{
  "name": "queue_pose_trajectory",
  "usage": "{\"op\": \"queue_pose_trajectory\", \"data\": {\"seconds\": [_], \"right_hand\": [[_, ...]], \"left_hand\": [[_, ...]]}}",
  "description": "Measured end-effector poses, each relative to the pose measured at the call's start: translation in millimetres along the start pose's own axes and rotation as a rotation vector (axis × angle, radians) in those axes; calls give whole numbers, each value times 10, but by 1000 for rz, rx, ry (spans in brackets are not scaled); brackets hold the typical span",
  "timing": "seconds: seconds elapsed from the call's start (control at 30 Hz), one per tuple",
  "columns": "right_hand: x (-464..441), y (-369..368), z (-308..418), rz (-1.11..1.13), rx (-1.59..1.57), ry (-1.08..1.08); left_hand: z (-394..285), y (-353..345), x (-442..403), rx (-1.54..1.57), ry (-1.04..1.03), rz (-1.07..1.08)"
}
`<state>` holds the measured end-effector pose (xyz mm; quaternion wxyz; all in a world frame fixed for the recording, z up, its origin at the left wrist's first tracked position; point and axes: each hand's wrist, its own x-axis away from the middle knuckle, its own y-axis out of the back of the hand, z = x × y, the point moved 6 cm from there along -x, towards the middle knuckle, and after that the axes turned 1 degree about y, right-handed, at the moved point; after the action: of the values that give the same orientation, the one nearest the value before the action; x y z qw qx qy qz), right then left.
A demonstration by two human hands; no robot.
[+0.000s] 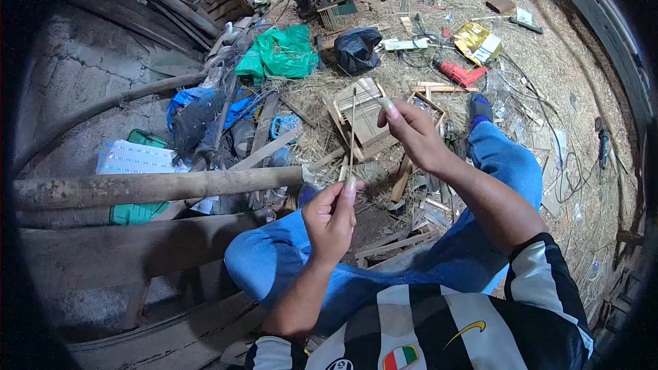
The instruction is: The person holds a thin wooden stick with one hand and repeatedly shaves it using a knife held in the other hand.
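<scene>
My left hand (330, 220) is closed, its thumb and fingers pinching the lower end of a thin stick (353, 127). The stick points up and away from me, nearly upright in the view. To the right of it, my right hand (412, 134) is raised with thumb and index finger pressed together. A short, thin light piece (380, 88) shows at those fingertips, too small to name. Behind both hands, on the ground, rests a slatted wooden piece (367, 120), partly covered by the stick and my right hand.
A bamboo pole (161, 188) runs in from the left towards my knee. A red power drill (460, 73), a black plastic bag (358, 50) and a green plastic bag (279, 53) lie ahead. Cables, wood scraps (396, 245) and straw cover the ground.
</scene>
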<state>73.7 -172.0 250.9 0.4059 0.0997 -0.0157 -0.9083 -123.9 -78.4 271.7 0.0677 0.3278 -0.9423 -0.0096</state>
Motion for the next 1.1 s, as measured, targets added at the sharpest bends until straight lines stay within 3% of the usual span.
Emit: {"op": "queue_pose_trajectory", "data": {"seconds": [0.37, 0.47, 0.57, 0.63, 0.77, 1.03, 1.1], "right_hand": [[35, -29, 15, 32, 31, -6], [37, -30, 80, -13, 12, 118], [104, -63, 258, 32, 281, 176], [241, -225, 428, 82, 535, 398], [400, -443, 574, 137, 648, 557], [355, -402, 532, 148, 750, 522], [307, -359, 459, 123, 787, 483]], "left_hand": [[2, 31, 9, -59, -105, -57], [-2, 41, 17, -74, -111, -70], [-18, 40, 13, -70, -98, -76], [-15, 39, 7, -69, -94, -80], [-26, 46, 11, -31, -97, -91], [-34, 33, -13, -40, -94, -78], [23, 34, -29, 36, 14, -55]]}}
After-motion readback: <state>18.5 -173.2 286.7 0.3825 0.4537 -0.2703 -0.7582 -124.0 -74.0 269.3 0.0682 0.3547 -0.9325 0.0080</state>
